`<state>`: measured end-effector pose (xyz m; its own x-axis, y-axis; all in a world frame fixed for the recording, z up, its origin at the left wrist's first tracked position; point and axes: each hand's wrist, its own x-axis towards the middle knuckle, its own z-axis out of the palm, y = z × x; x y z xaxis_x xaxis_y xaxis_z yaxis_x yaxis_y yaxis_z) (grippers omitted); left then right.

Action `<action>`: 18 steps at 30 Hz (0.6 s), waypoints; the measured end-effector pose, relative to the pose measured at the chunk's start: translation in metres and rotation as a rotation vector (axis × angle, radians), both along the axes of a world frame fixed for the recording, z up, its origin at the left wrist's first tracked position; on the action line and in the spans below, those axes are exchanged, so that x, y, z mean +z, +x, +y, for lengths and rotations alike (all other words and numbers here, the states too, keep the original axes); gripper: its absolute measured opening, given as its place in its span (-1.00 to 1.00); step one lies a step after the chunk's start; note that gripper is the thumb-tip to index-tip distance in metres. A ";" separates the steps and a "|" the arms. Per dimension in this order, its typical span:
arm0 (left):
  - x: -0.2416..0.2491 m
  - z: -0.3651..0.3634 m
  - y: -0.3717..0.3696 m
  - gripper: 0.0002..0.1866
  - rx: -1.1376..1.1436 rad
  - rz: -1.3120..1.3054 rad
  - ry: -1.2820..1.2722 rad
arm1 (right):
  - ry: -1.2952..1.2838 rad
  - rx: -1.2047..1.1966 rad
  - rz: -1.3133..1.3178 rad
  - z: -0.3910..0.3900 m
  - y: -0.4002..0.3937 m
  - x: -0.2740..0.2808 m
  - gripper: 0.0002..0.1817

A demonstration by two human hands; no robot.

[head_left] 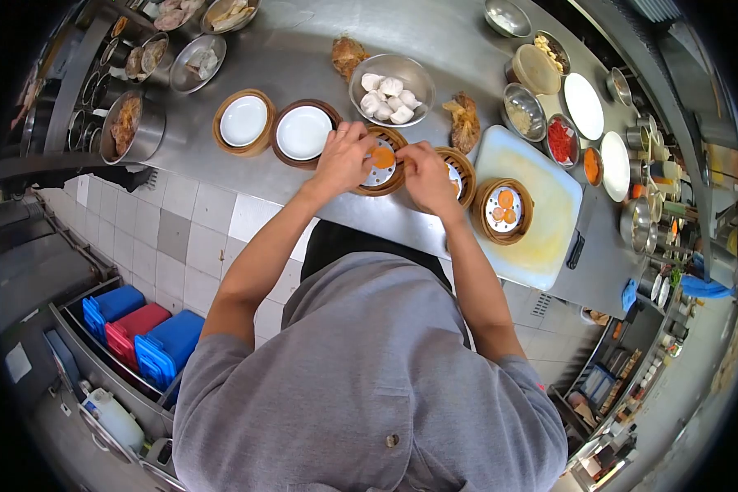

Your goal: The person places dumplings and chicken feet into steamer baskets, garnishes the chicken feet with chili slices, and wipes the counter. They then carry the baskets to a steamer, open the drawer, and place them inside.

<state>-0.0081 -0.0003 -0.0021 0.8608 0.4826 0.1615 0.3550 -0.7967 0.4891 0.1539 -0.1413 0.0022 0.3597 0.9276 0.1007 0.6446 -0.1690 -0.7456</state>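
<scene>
My left hand reaches over a round bamboo steamer, fingers bent and closed at an orange carrot slice above its white perforated liner. At the same steamer's right rim is my right hand, its fingertips pinched together; whatever they hold is too small to make out. Partly covered by that hand is a second steamer with a perforated liner and a bit of orange. Further right, a third steamer holds three carrot slices on its liner.
White dishes sit in two steamers at left. Behind my hands stands a metal bowl of white dumplings. A cutting board lies right, with a knife beside it. Ingredient bowls and white plates line the right side.
</scene>
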 end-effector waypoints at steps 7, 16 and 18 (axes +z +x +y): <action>0.000 -0.008 0.030 -0.64 -0.086 0.160 0.060 | -0.034 -0.168 0.312 -0.002 0.021 -0.002 -0.76; 0.012 0.007 0.021 -0.79 -0.085 -0.085 -0.558 | -0.054 -0.028 0.082 -0.010 0.008 0.014 -0.76; 0.020 0.013 0.017 -0.81 -0.021 -0.147 -0.725 | -0.002 0.014 -0.062 -0.003 0.006 0.012 -0.75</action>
<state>0.0088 0.0122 0.0177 0.8652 0.4955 -0.0773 0.2334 -0.2613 0.9366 0.1602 -0.1447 0.0142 0.3397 0.9327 0.1207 0.6921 -0.1611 -0.7036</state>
